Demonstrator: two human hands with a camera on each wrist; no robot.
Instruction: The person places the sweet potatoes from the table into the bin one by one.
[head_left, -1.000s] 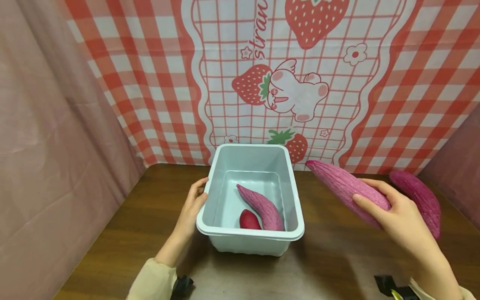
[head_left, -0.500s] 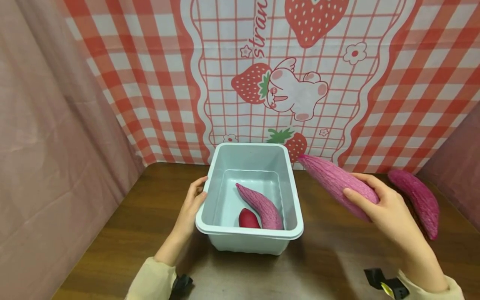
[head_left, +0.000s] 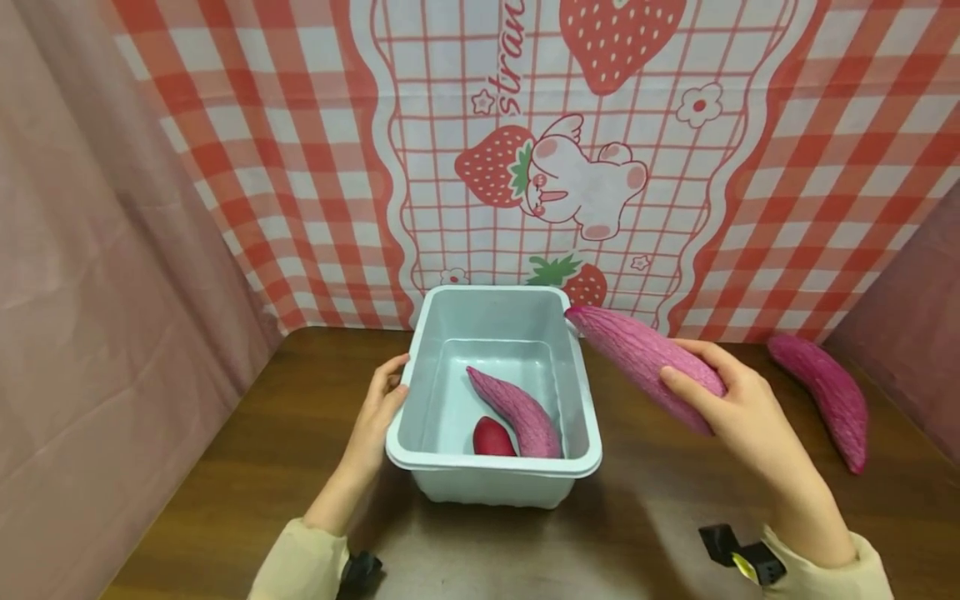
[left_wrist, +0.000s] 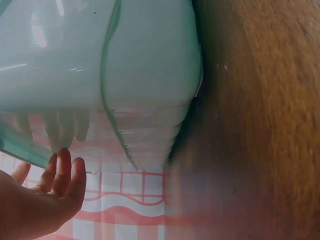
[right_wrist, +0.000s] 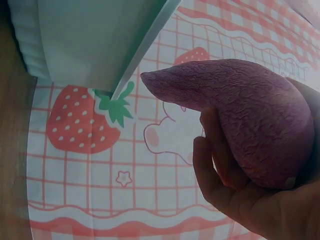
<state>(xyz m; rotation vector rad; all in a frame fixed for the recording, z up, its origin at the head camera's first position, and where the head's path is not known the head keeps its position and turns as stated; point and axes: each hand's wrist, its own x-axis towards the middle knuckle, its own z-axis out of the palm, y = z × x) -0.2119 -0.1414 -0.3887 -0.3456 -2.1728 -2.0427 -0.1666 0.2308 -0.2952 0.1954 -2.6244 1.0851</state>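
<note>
My right hand (head_left: 723, 400) grips the thick end of a long pink sweet potato (head_left: 637, 354) by the tub's right rim, its thin tip pointing up and left. The right wrist view shows fingers curled under that wrinkled sweet potato (right_wrist: 250, 110). A pale blue-green plastic tub (head_left: 495, 467) stands on the table. In it lie a curved pink sweet potato (head_left: 521, 408) and a smaller dark red, smooth, rounded piece (head_left: 492, 437), partly hidden by the near rim. My left hand (head_left: 375, 425) rests at the tub's left side; in the left wrist view its loosely extended fingers (left_wrist: 62, 170) touch the outer wall.
Another dark pink sweet potato (head_left: 825, 396) lies at the right of the brown wooden table (head_left: 255, 467). Behind the tub hangs a red-and-white checked cloth (head_left: 315, 167) with strawberry prints. A pinkish curtain (head_left: 97, 275) closes off the left.
My right hand has moved left with the pink sweet potato, whose tip now overlaps the tub's right rim in the head view. The left hand stays at the tub's side.
</note>
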